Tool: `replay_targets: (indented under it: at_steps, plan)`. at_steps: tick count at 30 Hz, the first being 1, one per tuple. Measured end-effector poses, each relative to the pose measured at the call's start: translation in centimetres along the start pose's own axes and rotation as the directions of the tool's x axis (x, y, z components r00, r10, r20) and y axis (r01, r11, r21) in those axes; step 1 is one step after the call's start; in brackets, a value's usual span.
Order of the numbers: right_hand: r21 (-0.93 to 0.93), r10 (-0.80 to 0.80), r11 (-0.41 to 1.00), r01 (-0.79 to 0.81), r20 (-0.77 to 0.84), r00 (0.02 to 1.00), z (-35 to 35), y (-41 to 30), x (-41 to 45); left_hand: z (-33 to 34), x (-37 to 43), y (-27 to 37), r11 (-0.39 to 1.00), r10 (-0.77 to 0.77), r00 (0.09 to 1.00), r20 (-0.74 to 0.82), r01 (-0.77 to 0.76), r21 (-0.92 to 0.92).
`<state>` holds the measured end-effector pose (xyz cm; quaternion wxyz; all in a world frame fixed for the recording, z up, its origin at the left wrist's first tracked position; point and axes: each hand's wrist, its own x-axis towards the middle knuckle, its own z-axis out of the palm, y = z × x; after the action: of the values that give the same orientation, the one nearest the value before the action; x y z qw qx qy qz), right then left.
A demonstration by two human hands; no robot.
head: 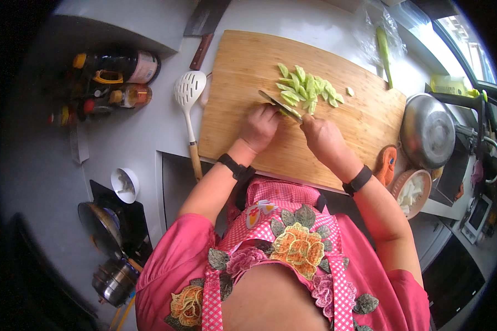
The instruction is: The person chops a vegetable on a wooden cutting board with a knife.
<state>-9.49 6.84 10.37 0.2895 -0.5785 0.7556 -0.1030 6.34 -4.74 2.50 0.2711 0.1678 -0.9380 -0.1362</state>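
Note:
My right hand [325, 138] grips a knife [275, 101], whose handle is hidden in my fist. The blade slants to the upper left across a wooden cutting board [240, 70], with some light-green vegetable against it. Close beside the blade, my left hand [261, 127] has its fingers curled down on a piece of the green vegetable, mostly covered by the fingers. Just beyond the knife lies a loose heap of sliced green vegetable [308, 86]. One small slice [350, 91] sits apart to its right.
A cleaver [201, 49] and a white slotted spoon [189, 89] lie left of the board. Several bottles [143, 68] stand farther left. To the right are a metal pan [428, 130], an orange cloth [385, 165] and a basket of white pieces [412, 194]. A plastic bag [381, 35] lies behind.

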Motion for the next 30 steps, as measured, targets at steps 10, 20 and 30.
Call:
replay_targets:
  at_steps: [10,20,30]
  plan:
    - [0.055,-0.003,0.998,0.011,-0.147,0.989,0.9,0.0,0.6,-1.1,0.0,-0.4,0.999,0.022,1.0,0.006,-0.022,0.026]
    - [-0.016,0.001,1.0,-0.002,-0.033,0.999,1.8,-1.0,1.3,-1.3,-0.9,-0.8,0.999,-0.04,0.997,0.068,0.039,0.02]
    - [-0.017,-0.051,0.999,0.051,-0.003,0.999,0.7,-1.5,0.7,-1.8,-1.3,-1.5,0.999,-0.042,0.999,0.0,0.042,0.006]
